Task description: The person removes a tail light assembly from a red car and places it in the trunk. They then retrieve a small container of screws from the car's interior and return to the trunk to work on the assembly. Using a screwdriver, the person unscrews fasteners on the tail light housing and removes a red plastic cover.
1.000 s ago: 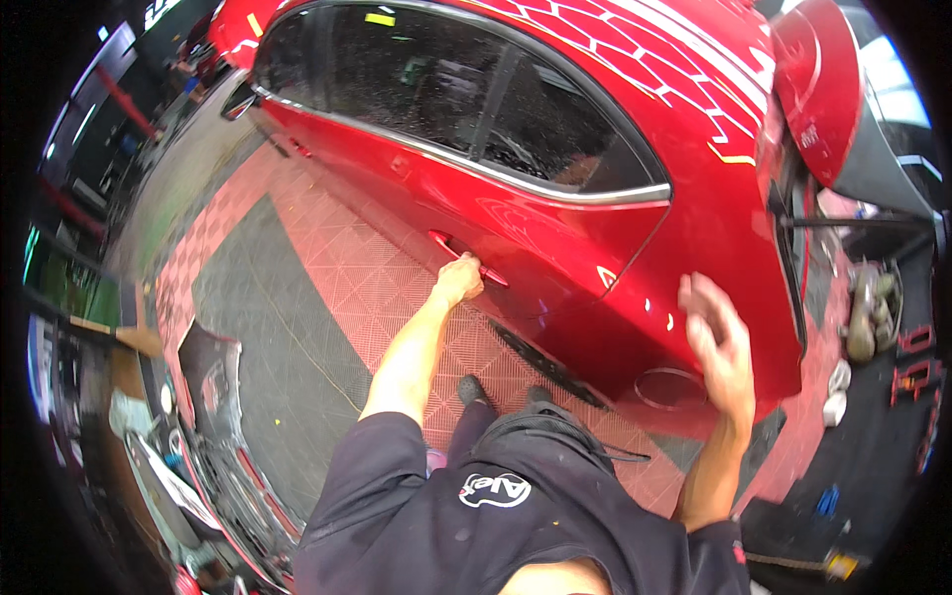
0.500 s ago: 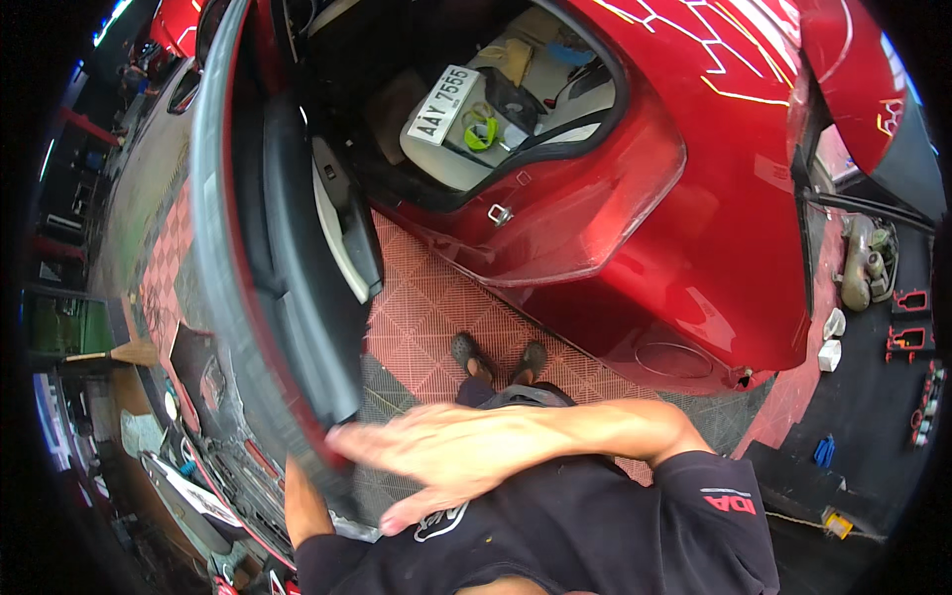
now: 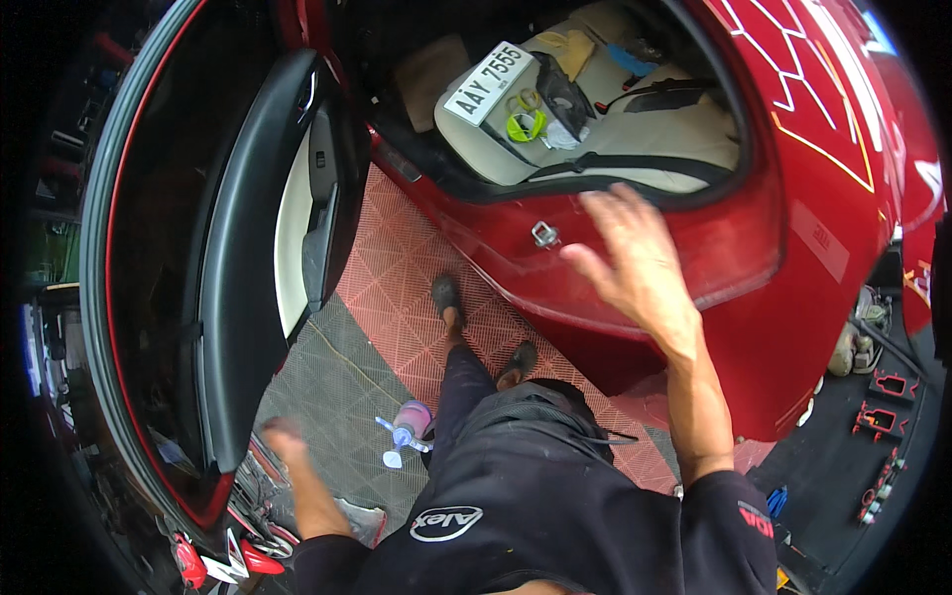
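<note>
The right hand [image 3: 632, 260] is held fingers spread near the door striker [image 3: 544, 234], and the left hand [image 3: 286, 441], grip too blurred to tell, beside the swung-out car door [image 3: 243, 218] at frame left.

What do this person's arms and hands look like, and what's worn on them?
The left hand and right hand show no gloves. Both forearms are bare below short black sleeves; the right one carries red lettering near its outer edge.
</note>
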A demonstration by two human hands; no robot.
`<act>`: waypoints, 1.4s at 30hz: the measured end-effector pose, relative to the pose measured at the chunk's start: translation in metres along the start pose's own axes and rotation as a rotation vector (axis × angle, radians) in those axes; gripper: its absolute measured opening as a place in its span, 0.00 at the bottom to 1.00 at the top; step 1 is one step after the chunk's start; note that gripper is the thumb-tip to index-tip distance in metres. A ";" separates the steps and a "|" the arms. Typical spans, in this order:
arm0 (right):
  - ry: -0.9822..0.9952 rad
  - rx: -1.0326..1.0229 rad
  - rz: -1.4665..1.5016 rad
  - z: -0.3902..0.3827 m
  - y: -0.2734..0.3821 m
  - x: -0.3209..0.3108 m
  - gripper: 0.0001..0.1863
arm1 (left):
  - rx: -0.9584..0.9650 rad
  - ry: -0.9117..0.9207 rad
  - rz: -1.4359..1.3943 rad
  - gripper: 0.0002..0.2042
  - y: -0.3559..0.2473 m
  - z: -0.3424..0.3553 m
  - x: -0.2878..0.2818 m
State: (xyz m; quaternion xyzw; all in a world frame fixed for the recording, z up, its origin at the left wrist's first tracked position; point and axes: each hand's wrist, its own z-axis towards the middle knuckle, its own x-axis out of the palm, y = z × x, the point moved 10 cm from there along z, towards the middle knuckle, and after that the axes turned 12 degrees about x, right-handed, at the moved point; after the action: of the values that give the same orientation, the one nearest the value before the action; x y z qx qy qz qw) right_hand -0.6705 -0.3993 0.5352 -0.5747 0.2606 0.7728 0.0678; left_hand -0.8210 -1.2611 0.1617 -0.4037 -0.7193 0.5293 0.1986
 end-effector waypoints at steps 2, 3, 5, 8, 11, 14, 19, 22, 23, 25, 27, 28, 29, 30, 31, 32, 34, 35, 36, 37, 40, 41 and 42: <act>-0.045 0.162 -0.116 0.014 -0.030 -0.001 0.33 | -0.042 0.268 0.268 0.19 0.083 -0.086 0.132; -0.034 0.203 -0.144 0.020 -0.038 0.004 0.32 | -0.159 0.264 0.231 0.18 0.096 -0.142 0.200; -0.016 0.253 -0.197 0.032 -0.049 0.019 0.32 | -0.099 0.572 0.333 0.18 0.127 -0.205 0.326; 0.071 0.321 -0.406 0.048 -0.059 0.048 0.36 | 0.516 1.012 0.490 0.15 0.130 -0.278 0.542; 0.160 0.408 -0.611 0.046 -0.073 0.062 0.41 | 0.187 1.095 0.269 0.20 0.122 -0.354 0.729; 0.114 0.387 -0.687 0.046 -0.076 0.069 0.41 | 0.336 1.092 0.543 0.37 0.167 -0.363 0.870; 0.100 0.377 -0.783 0.035 -0.080 0.073 0.40 | 0.393 1.129 0.739 0.42 0.222 -0.400 0.990; 0.110 0.394 -0.810 0.039 -0.081 0.075 0.41 | 0.421 1.240 0.756 0.34 0.254 -0.393 1.010; 0.119 0.396 -0.820 0.039 -0.081 0.076 0.40 | 0.396 1.203 0.714 0.27 0.254 -0.393 1.008; 0.116 0.398 -0.831 0.040 -0.079 0.076 0.40 | 0.408 1.222 0.673 0.27 0.249 -0.391 0.997; 0.111 0.405 -0.812 0.037 -0.085 0.077 0.39 | 0.492 1.234 0.600 0.27 0.232 -0.378 0.983; 0.103 0.417 -0.804 0.035 -0.085 0.076 0.39 | 0.491 1.277 0.602 0.27 0.214 -0.379 0.970; 0.100 0.427 -0.818 0.037 -0.086 0.075 0.38 | 0.493 1.321 0.605 0.27 0.183 -0.383 0.951; 0.059 0.422 -0.791 0.042 -0.083 0.074 0.36 | 0.492 1.364 0.612 0.27 0.153 -0.388 0.926; 0.034 0.438 -0.776 0.048 -0.081 0.072 0.34 | 0.539 1.375 0.578 0.27 0.120 -0.391 0.901; 0.017 0.456 -0.761 0.052 -0.081 0.070 0.33 | 0.580 1.389 0.550 0.27 0.090 -0.397 0.873; -0.053 0.438 -0.502 0.060 -0.080 0.070 0.31 | 0.584 1.413 0.533 0.26 0.032 -0.406 0.816; -0.008 0.556 -0.229 0.064 -0.083 0.085 0.33 | 0.608 1.393 0.469 0.26 0.013 -0.408 0.786; 0.039 0.674 0.046 0.069 -0.075 0.107 0.35 | 0.636 1.387 0.483 0.27 -0.013 -0.419 0.760; 0.135 0.774 0.226 0.085 -0.061 0.131 0.38 | 0.665 1.376 0.457 0.27 -0.029 -0.426 0.735; 0.224 0.663 0.393 0.108 -0.039 0.189 0.43 | 0.519 1.400 0.401 0.26 -0.082 -0.456 0.673; 0.261 0.626 0.455 0.104 -0.037 0.211 0.44 | 0.550 1.384 0.431 0.25 -0.088 -0.459 0.655; 0.303 0.597 0.518 0.094 -0.034 0.222 0.41 | 0.559 1.378 0.454 0.24 -0.087 -0.459 0.639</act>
State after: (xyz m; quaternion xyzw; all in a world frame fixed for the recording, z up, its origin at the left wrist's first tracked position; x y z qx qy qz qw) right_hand -0.8105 -0.3684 0.3383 -0.5525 0.6160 0.5616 -0.0043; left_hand -0.9067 -0.4899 0.3172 -0.7140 -0.1730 0.3484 0.5822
